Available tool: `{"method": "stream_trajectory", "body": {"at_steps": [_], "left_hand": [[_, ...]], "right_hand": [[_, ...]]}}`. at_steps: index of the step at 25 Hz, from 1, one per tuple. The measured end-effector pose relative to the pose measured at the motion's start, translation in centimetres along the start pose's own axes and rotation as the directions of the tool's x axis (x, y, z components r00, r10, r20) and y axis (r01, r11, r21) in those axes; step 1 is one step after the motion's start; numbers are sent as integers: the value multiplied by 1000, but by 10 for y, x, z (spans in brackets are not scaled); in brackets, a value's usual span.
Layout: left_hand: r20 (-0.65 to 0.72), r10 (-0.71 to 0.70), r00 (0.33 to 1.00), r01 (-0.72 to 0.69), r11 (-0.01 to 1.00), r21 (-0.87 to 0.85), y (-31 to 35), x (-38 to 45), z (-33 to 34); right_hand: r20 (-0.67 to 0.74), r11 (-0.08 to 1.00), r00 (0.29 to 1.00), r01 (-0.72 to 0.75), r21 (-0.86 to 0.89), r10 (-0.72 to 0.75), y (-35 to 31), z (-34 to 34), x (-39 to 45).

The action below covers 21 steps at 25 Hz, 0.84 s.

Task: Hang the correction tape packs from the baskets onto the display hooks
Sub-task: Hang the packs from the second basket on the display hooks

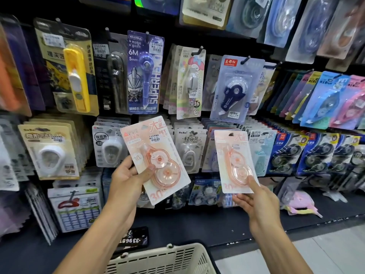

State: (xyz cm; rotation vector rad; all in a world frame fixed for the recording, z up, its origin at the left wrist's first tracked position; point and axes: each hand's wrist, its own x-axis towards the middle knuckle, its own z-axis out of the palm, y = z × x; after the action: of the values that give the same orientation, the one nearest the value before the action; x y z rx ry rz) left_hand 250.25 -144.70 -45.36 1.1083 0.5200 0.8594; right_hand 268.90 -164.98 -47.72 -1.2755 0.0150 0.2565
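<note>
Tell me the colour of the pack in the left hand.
Pale peach-pink pack, with a clear orange-tinted tape case, held in the left hand; head view.

Both bare forearms reach up and forward from the bottom of the view, well apart from each other. The left hand (pixel 129 177) is raised with its palm turned inward, its thumb pressed across the front of a pink correction tape pack (pixel 156 159) and its fingers curled behind, so the pack tilts to the left. The right hand (pixel 254 198) sits a little lower, pinching the bottom edge of a second pink pack (pixel 235 163), thumb on the front, holding it nearly upright.
</note>
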Motion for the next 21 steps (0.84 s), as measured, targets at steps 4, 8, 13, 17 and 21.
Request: {"method": "stream_trajectory", "body": {"at_steps": [4, 8, 13, 17, 21], "left_hand": [[3, -5, 1000, 5, 1000, 3, 3, 0, 3], [62, -27, 998, 26, 1000, 16, -2, 0, 8], [235, -57, 970, 12, 982, 190, -14, -7, 24], [214, 269, 939, -334, 566, 754, -7, 11, 9], [280, 201, 939, -337, 370, 866, -5, 20, -6]], "right_hand": [[124, 990, 985, -125, 58, 117, 0, 5, 4], [518, 984, 839, -100, -148, 164, 10, 21, -23], [593, 976, 802, 71, -205, 67, 32, 49, -45], [277, 993, 959, 86, -87, -59, 8, 24, -10], [91, 983, 994, 79, -164, -64, 1, 4, 15]]}}
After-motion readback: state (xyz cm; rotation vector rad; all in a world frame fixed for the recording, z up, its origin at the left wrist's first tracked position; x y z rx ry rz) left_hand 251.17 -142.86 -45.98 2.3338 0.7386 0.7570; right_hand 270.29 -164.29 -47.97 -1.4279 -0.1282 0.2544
